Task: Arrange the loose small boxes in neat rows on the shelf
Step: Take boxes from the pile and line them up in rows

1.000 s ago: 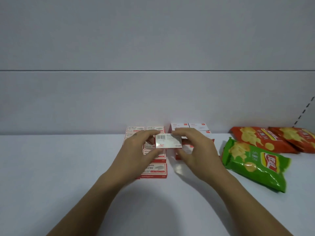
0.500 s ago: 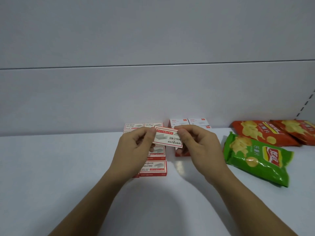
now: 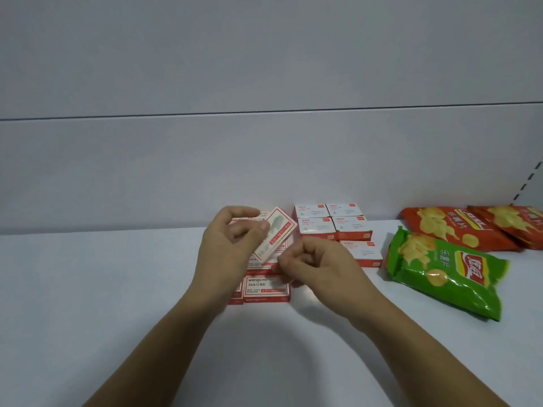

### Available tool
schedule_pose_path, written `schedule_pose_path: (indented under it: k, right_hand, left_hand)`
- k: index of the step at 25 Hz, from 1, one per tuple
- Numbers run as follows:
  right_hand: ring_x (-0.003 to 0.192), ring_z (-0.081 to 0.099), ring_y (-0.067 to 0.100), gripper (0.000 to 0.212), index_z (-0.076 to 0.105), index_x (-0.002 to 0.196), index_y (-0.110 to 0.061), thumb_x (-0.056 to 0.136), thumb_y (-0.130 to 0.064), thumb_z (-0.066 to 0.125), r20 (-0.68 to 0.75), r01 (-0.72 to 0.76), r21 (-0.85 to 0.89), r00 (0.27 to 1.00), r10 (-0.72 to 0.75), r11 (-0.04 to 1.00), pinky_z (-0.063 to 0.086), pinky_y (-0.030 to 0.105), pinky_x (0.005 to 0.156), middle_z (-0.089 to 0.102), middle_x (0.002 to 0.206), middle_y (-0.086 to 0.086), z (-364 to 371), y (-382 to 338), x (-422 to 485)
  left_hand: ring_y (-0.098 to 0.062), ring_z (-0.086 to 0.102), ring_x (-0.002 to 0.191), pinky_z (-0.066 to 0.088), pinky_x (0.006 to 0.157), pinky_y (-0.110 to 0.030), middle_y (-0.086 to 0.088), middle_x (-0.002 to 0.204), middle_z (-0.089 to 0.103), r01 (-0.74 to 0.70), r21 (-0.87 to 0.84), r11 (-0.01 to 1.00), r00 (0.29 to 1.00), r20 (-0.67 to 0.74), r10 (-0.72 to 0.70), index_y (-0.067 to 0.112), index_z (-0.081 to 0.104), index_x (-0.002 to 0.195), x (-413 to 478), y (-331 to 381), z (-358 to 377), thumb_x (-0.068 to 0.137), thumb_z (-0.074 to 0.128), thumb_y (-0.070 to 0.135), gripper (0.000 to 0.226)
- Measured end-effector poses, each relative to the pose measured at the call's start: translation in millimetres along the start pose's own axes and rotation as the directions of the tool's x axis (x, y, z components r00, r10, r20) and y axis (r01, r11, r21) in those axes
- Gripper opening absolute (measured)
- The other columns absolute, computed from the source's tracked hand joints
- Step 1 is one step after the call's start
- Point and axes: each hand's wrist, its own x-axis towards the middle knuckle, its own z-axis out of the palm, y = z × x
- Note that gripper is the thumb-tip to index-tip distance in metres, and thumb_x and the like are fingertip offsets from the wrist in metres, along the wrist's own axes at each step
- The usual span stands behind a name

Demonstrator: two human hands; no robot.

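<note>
Above the near rows of boxes (image 3: 266,289) on the shelf (image 3: 117,289), our left hand (image 3: 229,248) pinches a small box (image 3: 276,233) by one long edge, tilted in the air. Our right hand (image 3: 317,265) curls just beside its lower corner; we cannot tell if it touches. Light, stiff cardboard, we judge: hold the short ends gently.

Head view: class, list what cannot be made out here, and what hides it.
Head view:
Staple-box rows: mostly hidden behind the left hand and the held box.
Right hand: blur hides whether it grips that box.
Farthest red chip bag: cut by right edge.
White boxes: print too small.
</note>
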Motion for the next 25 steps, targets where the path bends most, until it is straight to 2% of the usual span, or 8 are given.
schedule_pose_path:
  k: [4, 8, 13, 15, 18, 19, 22, 25]
  right_hand:
    - [0.094, 0.058, -0.006, 0.059, 0.047, 0.125, -0.039, 0.076, -0.029, 0.078, -0.091, 0.223, -0.464, 0.95, -0.297, 0.857, 0.054, 0.016, 0.074, 0.054, 0.115, -0.024, -3.8, -2.3, -2.4]
    - [0.096, 0.056, 0.004, 0.045, 0.061, 0.118, -0.025, 0.076, -0.024, 0.078, 0.045, 0.441, -0.645, 0.838, -0.544, 0.625, 0.053, 0.033, 0.082, 0.062, 0.111, -0.009, -4.3, 0.4, -5.1]
    - [0.096, 0.049, 0.001, 0.039, 0.064, 0.111, -0.025, 0.075, -0.026, 0.078, 0.07, 0.435, -0.684, 0.838, -0.541, 0.586, 0.044, 0.022, 0.082, 0.061, 0.107, -0.013, -5.9, 2.4, -4.2]
    - [0.092, 0.044, -0.003, 0.033, 0.065, 0.106, -0.031, 0.076, -0.033, 0.077, 0.101, 0.394, -0.704, 0.879, -0.465, 0.591, 0.039, 0.017, 0.08, 0.056, 0.1, -0.021, -6.8, 4.0, -4.1]
    - [0.093, 0.044, -0.001, 0.029, 0.067, 0.104, -0.035, 0.076, -0.04, 0.075, 0.14, 0.314, -0.737, 0.937, -0.32, 0.598, 0.044, 0.024, 0.084, 0.056, 0.101, -0.022, -12.1, 4.7, -2.2]
    - [0.094, 0.046, 0.001, 0.031, 0.067, 0.105, -0.036, 0.076, -0.042, 0.075, 0.142, 0.286, -0.747, 0.951, -0.275, 0.6, 0.046, 0.027, 0.086, 0.058, 0.103, -0.02, -13.6, 4.9, -1.6]
    - [0.097, 0.049, 0.005, 0.033, 0.068, 0.107, -0.038, 0.076, -0.047, 0.072, 0.123, 0.247, -0.78, 0.961, -0.246, 0.575, 0.046, 0.029, 0.084, 0.061, 0.107, -0.015, -9.9, 6.9, 0.5]
    - [0.101, 0.048, 0.008, 0.035, 0.068, 0.109, -0.035, 0.078, -0.05, 0.068, 0.141, 0.255, -0.843, 0.954, -0.263, 0.473, 0.039, 0.025, 0.078, 0.062, 0.113, -0.016, 1.1, 12.7, 2.2]
  left_hand:
    - [-0.012, 0.07, 0.076, 0.057, 0.061, -0.026, 0.011, 0.087, 0.071, -0.128, 0.235, 0.964, 0.979, 0.184, 0.085, 0.031, 0.068, 0.086, 6.0, 9.8, -21.1, 0.086, 0.063, 0.024, 0.008]
    - [-0.022, 0.068, 0.077, 0.055, 0.074, -0.049, 0.0, 0.082, 0.071, -0.113, 0.254, 0.961, 0.971, 0.232, 0.053, 0.025, 0.066, 0.083, 7.3, 6.8, -22.9, 0.084, 0.068, 0.022, 0.004]
    - [-0.004, 0.065, 0.074, 0.052, 0.068, -0.033, 0.011, 0.083, 0.069, -0.146, 0.33, 0.933, 0.96, 0.274, 0.054, 0.029, 0.065, 0.084, 8.1, 3.7, -22.9, 0.085, 0.066, 0.028, 0.002]
    - [0.004, 0.059, 0.077, 0.046, 0.066, -0.024, 0.021, 0.087, 0.064, -0.202, 0.554, 0.808, 0.959, 0.281, 0.047, 0.033, 0.063, 0.086, 9.5, 3.9, -29.6, 0.085, 0.062, 0.038, 0.005]
    - [0.0, 0.049, 0.09, 0.043, 0.072, -0.026, 0.021, 0.104, 0.057, -0.294, 0.89, 0.348, 0.954, 0.298, 0.043, 0.039, 0.059, 0.095, 7.3, 7.6, -46.5, 0.082, 0.06, 0.051, 0.019]
    - [-0.002, 0.046, 0.092, 0.041, 0.072, -0.027, 0.02, 0.108, 0.055, -0.297, 0.914, 0.277, 0.952, 0.306, 0.011, 0.04, 0.059, 0.099, 3.8, 8.0, -51.7, 0.079, 0.061, 0.055, 0.025]
    - [-0.004, 0.043, 0.098, 0.038, 0.072, -0.026, 0.02, 0.117, 0.05, -0.267, 0.947, 0.178, 0.947, 0.292, -0.133, 0.044, 0.054, 0.109, -9.8, 3.8, -58.8, 0.074, 0.063, 0.058, 0.039]
    - [-0.007, 0.043, 0.103, 0.041, 0.076, -0.025, 0.016, 0.12, 0.049, -0.252, 0.947, 0.197, 0.94, 0.288, -0.181, 0.04, 0.054, 0.111, -14.7, -4.9, -56.8, 0.079, 0.065, 0.045, 0.035]
